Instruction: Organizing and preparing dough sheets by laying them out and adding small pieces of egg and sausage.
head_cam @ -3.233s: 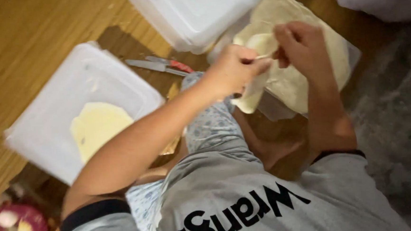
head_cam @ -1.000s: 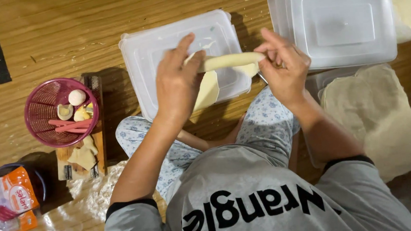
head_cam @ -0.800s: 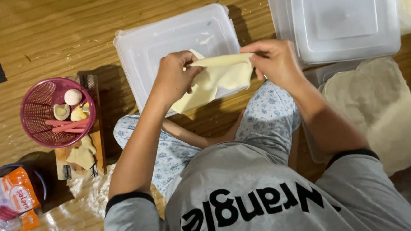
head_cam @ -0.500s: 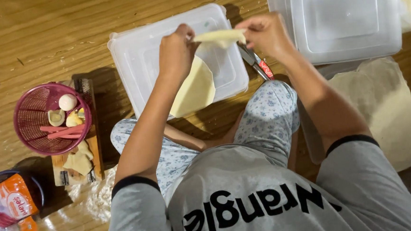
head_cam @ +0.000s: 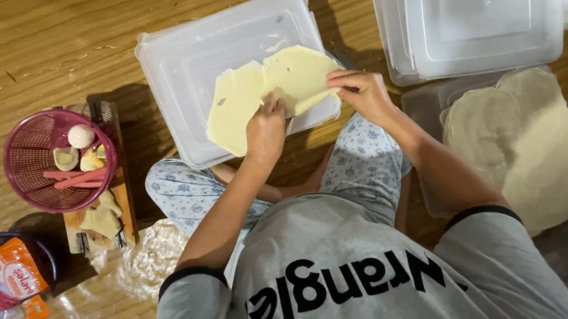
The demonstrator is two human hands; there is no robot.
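A thin pale yellow dough sheet (head_cam: pixel 263 95) lies spread on top of a clear plastic container (head_cam: pixel 180 67) in front of my knees. My left hand (head_cam: pixel 265 126) rests on the sheet's near edge with its fingers curled over it. My right hand (head_cam: pixel 364 94) pinches the sheet's right edge between thumb and fingers. The sheet has a small hole and a notch at its far edge.
A stack of round pale sheets (head_cam: pixel 526 138) sits in a tray at the right, below stacked clear containers (head_cam: pixel 479 16). At the left are a pink basket (head_cam: pixel 28 162) with an egg and food pieces, a wooden board (head_cam: pixel 97 220), an orange packet (head_cam: pixel 12 288) and crumpled plastic wrap (head_cam: pixel 148 256).
The sheet was held folded in the air between both hands; it now lies spread flat on the clear container. Both hands have come down to its near edge.
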